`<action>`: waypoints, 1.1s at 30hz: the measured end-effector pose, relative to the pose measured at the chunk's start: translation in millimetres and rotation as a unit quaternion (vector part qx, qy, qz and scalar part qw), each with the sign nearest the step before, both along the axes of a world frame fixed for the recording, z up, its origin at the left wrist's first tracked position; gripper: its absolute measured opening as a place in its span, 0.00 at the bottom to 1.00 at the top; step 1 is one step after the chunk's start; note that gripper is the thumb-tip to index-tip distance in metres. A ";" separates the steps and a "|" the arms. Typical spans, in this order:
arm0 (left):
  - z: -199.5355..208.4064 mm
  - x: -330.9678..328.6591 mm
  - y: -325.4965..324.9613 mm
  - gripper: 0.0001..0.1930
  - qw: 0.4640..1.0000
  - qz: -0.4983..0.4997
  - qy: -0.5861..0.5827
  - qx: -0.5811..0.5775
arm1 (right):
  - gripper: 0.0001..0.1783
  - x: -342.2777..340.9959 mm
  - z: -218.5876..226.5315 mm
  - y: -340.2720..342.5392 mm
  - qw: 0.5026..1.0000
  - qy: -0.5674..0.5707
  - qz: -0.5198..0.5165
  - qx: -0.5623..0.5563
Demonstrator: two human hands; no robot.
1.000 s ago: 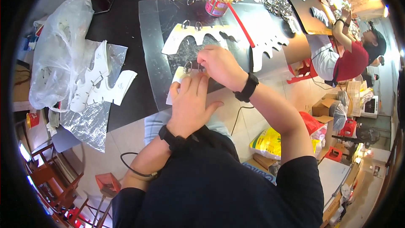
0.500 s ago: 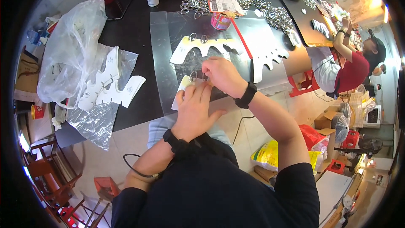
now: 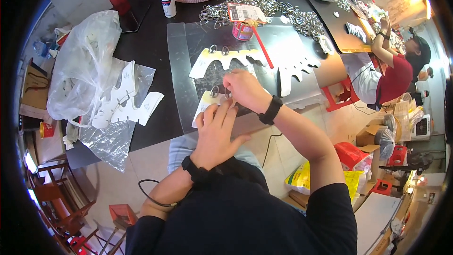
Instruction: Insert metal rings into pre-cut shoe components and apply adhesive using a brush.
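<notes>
Broadly, the smooth black table (image 3: 152, 47) spans the upper frame; on it lies a transparent plastic sheet (image 3: 179, 66); near the centre, the left hand (image 3: 215, 130), with fingers extended, rests upon a flat white piece (image 3: 202, 111) with yellowish edge; the right hand (image 3: 245, 91), with fingertips closed, grips a silvery metal ring (image 3: 227, 93) at this edge.
</notes>
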State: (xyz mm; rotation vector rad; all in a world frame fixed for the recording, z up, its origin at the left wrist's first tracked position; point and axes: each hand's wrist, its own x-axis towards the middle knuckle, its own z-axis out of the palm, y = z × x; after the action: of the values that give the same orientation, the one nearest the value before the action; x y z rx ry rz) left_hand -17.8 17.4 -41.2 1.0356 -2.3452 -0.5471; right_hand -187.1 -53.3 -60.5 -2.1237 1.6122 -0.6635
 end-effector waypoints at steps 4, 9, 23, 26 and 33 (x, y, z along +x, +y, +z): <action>1.0 4.8 5.0 0.31 0.999 -0.022 0.033 -0.019 | 0.04 -1.7 4.3 3.7 1.000 -0.020 0.006 0.001; -6.3 17.5 4.8 0.24 0.995 -0.044 0.088 -0.007 | 0.07 -31.9 29.0 23.5 0.999 -0.044 0.013 0.002; -48.4 39.1 7.6 0.17 0.984 0.064 0.144 -0.089 | 0.25 -188.3 38.2 -159.4 0.972 0.135 -0.194 -0.017; -48.5 39.0 6.5 0.18 0.986 0.071 0.125 -0.083 | 0.27 -182.1 20.6 -190.0 0.969 0.140 -0.190 -0.073; -47.5 37.9 4.6 0.17 0.989 0.074 0.108 -0.064 | 0.12 -189.6 1.1 -215.1 0.970 0.123 -0.186 -0.096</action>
State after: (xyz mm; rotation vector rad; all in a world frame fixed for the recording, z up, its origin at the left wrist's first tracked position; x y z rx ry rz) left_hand 20.1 22.0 -88.7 1.0279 -2.0669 -0.4242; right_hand -376.8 -268.4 -59.4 -2.1220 2.1982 -0.7155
